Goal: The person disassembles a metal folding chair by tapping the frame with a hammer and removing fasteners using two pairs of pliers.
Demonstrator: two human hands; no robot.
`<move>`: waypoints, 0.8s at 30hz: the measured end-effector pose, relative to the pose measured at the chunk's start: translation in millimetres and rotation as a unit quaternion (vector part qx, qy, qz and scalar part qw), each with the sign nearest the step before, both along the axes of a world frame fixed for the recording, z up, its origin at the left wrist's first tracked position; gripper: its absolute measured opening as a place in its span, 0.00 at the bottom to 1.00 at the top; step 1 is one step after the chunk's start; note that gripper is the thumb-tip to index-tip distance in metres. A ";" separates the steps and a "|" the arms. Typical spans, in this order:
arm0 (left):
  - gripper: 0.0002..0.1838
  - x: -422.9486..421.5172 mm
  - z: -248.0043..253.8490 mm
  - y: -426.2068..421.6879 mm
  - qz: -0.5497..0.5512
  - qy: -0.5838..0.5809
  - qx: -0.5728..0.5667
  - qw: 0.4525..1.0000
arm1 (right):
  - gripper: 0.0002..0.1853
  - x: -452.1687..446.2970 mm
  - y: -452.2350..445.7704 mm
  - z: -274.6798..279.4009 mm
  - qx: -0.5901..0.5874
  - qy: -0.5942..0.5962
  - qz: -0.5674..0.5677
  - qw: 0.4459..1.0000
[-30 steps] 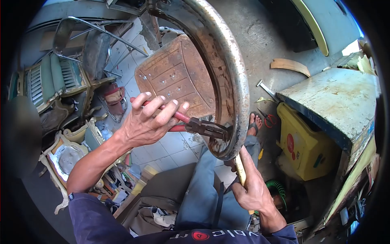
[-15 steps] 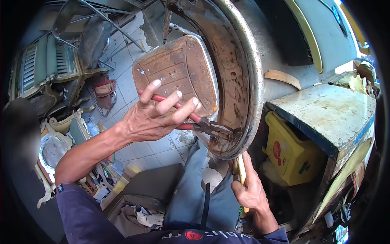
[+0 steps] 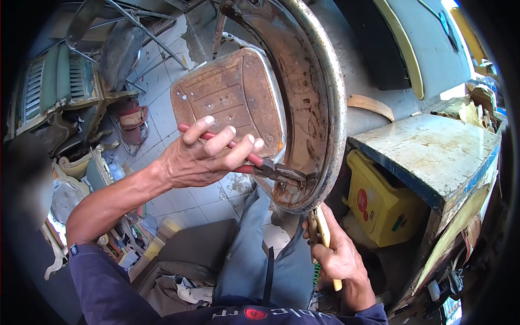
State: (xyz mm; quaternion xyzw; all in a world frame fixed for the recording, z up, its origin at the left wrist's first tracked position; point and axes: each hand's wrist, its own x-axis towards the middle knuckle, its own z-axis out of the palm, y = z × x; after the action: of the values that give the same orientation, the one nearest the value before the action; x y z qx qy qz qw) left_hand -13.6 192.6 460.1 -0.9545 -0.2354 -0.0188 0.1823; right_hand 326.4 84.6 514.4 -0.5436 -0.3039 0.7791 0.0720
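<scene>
My left hand is wrapped round the red handles of the pliers, whose dark jaws rest at the inner side of a rusty curved metal frame, near its lower end. Below that end, my right hand grips a tool with pale yellow handles; its head is hidden at the frame's underside. Behind my left hand is a rusty metal seat panel, joined to the same chair as far as I can see.
On the right stands a worn worktable over a yellow container. Carved chair parts and metal tubing lie at the left. A dark cushion is near my legs. A curved wooden strip lies beyond the table.
The view has shifted, and the frame stands slightly further right in it than a second ago. The yellow handles now show more spread apart. My left hand keeps its grip on the pliers.
</scene>
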 end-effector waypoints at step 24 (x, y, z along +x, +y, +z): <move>0.32 7.6 10.3 -2.1 0.010 -0.031 -0.073 0.997 | 0.52 -2.9 -4.7 -4.2 0.021 -0.003 -0.001 1.000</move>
State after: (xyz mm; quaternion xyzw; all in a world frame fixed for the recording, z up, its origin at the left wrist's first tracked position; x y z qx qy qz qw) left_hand -6.0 190.5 470.4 -0.9618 -0.2508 -0.0291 0.1054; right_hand 323.5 79.9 510.2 -0.5449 -0.3195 0.7707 0.0835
